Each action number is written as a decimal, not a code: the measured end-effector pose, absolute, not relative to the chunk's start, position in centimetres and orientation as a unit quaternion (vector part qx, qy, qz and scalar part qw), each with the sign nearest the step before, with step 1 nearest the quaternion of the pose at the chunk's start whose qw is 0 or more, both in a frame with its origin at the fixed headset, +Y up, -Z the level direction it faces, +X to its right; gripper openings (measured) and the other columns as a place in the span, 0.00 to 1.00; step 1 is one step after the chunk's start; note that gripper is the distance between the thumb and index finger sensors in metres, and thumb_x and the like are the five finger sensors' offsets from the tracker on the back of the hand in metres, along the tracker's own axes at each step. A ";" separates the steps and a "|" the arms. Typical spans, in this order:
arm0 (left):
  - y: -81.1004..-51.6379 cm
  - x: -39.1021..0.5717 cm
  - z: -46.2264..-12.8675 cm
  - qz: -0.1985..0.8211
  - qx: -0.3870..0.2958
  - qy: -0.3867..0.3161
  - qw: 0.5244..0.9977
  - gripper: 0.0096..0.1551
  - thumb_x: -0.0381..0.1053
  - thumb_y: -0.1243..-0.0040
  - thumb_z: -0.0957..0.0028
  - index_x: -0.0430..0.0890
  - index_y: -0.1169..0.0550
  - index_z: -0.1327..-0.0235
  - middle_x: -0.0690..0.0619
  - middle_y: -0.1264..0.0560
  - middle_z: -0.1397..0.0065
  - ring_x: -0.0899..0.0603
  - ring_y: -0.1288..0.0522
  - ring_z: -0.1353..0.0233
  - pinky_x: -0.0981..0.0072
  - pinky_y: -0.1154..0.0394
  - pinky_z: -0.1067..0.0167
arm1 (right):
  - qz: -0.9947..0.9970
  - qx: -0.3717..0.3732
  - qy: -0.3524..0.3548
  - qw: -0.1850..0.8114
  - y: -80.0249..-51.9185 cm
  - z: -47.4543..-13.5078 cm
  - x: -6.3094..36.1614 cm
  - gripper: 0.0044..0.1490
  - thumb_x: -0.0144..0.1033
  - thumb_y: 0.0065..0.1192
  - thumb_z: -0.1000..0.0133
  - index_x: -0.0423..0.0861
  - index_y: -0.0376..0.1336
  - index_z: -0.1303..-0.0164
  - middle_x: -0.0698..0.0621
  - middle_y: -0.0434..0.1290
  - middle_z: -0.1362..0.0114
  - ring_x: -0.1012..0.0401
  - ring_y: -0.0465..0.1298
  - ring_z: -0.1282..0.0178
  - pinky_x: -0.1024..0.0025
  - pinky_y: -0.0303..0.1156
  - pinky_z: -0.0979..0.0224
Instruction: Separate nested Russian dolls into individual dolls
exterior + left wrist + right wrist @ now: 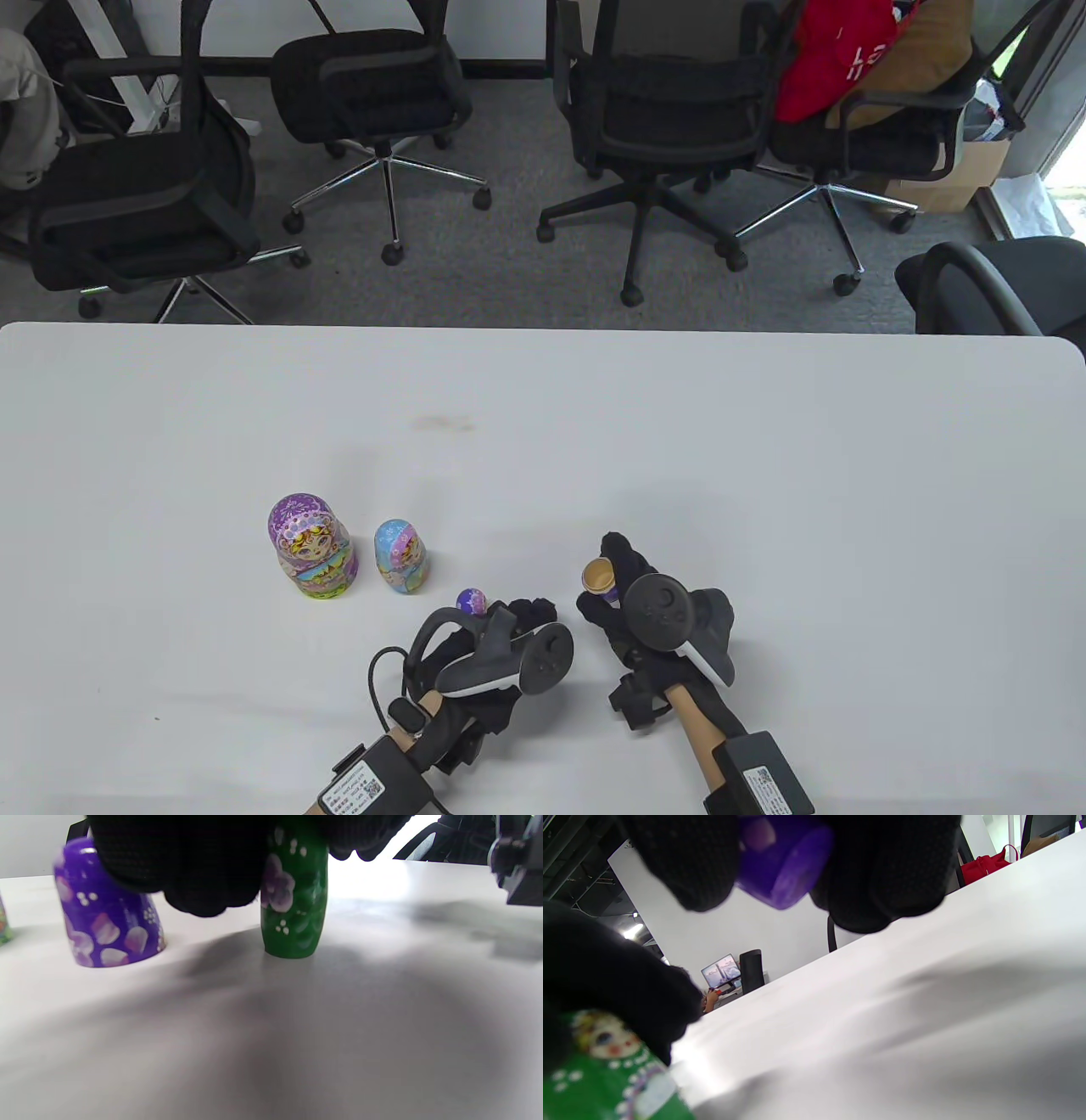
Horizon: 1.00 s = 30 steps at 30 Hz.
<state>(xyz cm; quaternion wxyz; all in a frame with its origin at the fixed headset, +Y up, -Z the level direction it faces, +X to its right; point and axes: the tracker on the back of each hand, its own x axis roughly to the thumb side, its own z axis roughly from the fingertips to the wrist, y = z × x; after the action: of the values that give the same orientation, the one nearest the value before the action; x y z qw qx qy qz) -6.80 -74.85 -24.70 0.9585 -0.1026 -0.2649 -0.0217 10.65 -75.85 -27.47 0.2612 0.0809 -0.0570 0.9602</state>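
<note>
Already two dolls, a large purple doll and a blue doll, stand upright and apart on the table. The right hand grips a purple bottom half, hollow end up. The left hand holds a green doll upright on the tabletop, beside a purple top half. Reassembly seemingly remains.
</note>
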 end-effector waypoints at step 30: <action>-76.5 -11.1 -27.9 -0.040 -0.167 -0.135 0.976 0.39 0.57 0.49 0.38 0.44 0.36 0.15 0.38 0.32 0.18 0.32 0.27 0.26 0.46 0.24 0.34 | 0.962 0.074 -0.059 0.256 -75.9 -27.5 10.9 0.53 0.46 0.67 0.50 0.34 0.50 0.22 0.37 0.67 0.25 0.46 0.75 0.36 0.54 0.74 0.32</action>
<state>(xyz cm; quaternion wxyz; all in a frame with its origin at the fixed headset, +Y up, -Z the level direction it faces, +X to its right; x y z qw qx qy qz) -11.13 -76.55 -27.87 0.9760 -0.1665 -0.1347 -0.0399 10.89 -75.88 -27.46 0.2556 0.0739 -0.0591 0.9621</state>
